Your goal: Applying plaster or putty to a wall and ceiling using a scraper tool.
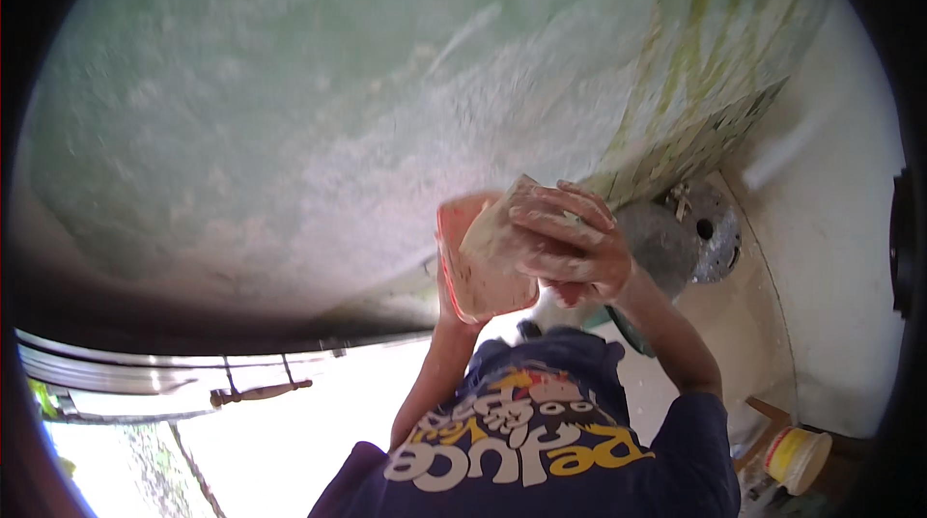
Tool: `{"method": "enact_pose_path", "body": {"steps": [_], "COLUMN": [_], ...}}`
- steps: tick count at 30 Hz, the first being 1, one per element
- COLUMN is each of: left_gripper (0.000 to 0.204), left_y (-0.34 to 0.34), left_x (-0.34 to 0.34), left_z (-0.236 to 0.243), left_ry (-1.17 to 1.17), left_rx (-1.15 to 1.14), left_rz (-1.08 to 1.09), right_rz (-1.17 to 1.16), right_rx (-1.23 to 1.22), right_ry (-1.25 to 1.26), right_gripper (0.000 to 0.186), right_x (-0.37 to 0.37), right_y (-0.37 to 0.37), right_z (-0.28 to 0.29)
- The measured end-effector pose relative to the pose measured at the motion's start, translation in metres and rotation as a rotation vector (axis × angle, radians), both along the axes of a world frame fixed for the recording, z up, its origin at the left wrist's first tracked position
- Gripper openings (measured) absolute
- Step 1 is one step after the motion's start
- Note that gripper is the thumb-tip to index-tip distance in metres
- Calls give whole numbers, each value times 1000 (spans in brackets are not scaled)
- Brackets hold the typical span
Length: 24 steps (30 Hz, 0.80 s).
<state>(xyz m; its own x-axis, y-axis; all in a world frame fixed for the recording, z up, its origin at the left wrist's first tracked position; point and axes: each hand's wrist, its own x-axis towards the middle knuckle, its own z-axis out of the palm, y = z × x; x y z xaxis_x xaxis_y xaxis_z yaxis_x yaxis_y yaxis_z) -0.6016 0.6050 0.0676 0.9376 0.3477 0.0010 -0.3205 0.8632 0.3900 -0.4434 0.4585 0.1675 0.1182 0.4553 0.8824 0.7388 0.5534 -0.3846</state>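
My left hand (pixel 450 298) grips a rectangular, red-rimmed plastic container (pixel 462 262), its fingers mostly hidden behind it; pale pinkish paste or residue coats the inside. My right hand (pixel 570 243), smeared white, is closed on a pale, flat scraper-like piece (pixel 492 235) held over the container's right half. Both are raised in front of my torso, just below a large wall (pixel 338 112) with patchy white coating over pale green and olive streaks on its upper right.
Behind my right hand are a grey rounded object (pixel 657 243) and a speckled grey piece with holes (pixel 719 252). A pale wall (pixel 830 180) stands at right. A yellow-and-white tub (pixel 800 460) is at lower right. A railing-like fixture (pixel 261 392) crosses the bright lower left.
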Motion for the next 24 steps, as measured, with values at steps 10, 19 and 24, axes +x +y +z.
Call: {"method": "enact_pose_path", "body": {"steps": [10, 19, 24], "left_gripper": [65, 67, 68], "left_y": [-14, -22, -26], "left_x": [-40, -56, -70], "left_z": [-30, -42, -41], "left_ry": [224, 295, 307], "left_rx": [89, 16, 2], "left_rz": [171, 262, 285], "right_rz": [20, 33, 62], "right_rx": [-534, -582, -527], "right_ry": [-526, -615, -598], "right_gripper": [56, 56, 45], "right_x": [7, 4, 8], "right_y": [-33, -33, -29], "right_z": [-24, -20, -26]}}
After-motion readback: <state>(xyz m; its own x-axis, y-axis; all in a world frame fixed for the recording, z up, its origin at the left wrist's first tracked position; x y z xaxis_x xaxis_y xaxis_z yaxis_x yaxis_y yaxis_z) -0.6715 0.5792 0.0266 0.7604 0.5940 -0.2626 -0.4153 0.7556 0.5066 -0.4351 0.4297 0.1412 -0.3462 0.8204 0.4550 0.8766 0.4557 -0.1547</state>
